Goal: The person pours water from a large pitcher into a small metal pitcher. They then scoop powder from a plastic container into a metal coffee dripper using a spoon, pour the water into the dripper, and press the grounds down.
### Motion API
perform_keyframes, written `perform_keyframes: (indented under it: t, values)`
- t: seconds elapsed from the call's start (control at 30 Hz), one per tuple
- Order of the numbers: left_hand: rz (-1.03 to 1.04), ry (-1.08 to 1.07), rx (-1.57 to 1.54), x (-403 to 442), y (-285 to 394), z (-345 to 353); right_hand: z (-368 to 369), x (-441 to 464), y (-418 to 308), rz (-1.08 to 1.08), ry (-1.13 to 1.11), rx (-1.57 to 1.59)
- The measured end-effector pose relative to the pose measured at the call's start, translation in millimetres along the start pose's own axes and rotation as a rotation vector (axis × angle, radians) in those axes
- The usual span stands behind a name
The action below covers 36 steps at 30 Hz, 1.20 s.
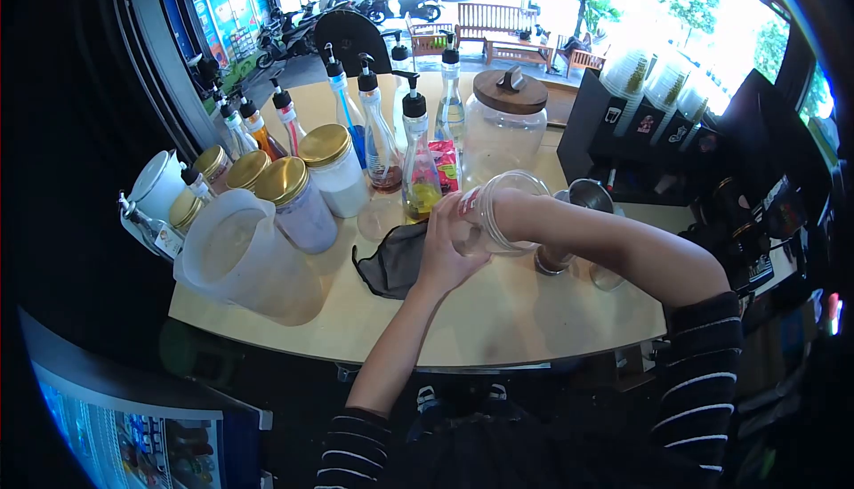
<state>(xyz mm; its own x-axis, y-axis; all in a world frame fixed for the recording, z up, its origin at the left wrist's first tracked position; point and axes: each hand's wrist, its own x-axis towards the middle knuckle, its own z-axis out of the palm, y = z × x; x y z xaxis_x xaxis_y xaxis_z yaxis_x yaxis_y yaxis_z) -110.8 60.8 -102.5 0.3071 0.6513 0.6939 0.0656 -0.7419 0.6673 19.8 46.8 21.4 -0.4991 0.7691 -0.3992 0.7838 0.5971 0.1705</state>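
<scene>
My left hand (442,250) is wrapped around the side of a clear jar (475,233), which is tilted with its mouth toward the right. Through that mouth reaches my right hand (509,213); its fingers are inside the jar and cannot be made out. A black mesh pouch (391,262) lies on the table just left of my left wrist. Behind my left hand stand a pump bottle with yellow syrup (422,188) and a pink packet (445,165). Partly under my right forearm are a metal cup (590,193) and a metal-based vessel (553,260).
On the left of the wooden table (454,329) stand a frosted pitcher (249,258), gold-lidded jars (334,173) and several pump bottles. A wood-lidded glass jar (505,129) is at the back. A black holder (614,137) with stacked cups stands right.
</scene>
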Motion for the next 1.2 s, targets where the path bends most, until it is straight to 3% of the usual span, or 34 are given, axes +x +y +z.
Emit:
perform_keyframes:
  t: [0.03,0.07,0.13,0.23,0.37,0.53,0.63,1.2]
  values:
    - [0.000,-0.001,-0.001,-0.2,-0.1,0.1,-9.6,-7.9,-5.8,0.135,-0.001,0.195]
    - [-0.008,-0.001,0.002,-0.5,-0.1,0.0,0.3,-6.3,0.3,0.137,-0.001,0.197]
    - [-0.014,-0.003,0.004,-0.1,0.8,-0.5,20.6,-3.8,14.3,0.067,0.228,0.224]
    - [-0.020,-0.019,0.021,0.0,2.9,0.1,14.5,-7.7,11.8,0.145,0.125,0.167]
    - [-0.003,-0.005,0.021,-0.6,1.3,0.2,7.0,-8.7,3.3,0.169,0.171,0.279]
    - [-0.013,0.007,0.025,-0.3,3.7,0.4,-18.3,-23.8,-8.2,0.089,0.165,0.216]
    - [-0.004,0.003,0.025,-0.2,4.6,-0.3,-5.8,-20.6,-4.2,0.103,0.254,0.352]
    - [-0.010,-0.008,0.018,-0.4,5.8,0.7,6.3,-21.1,12.6,-0.058,0.224,0.409]
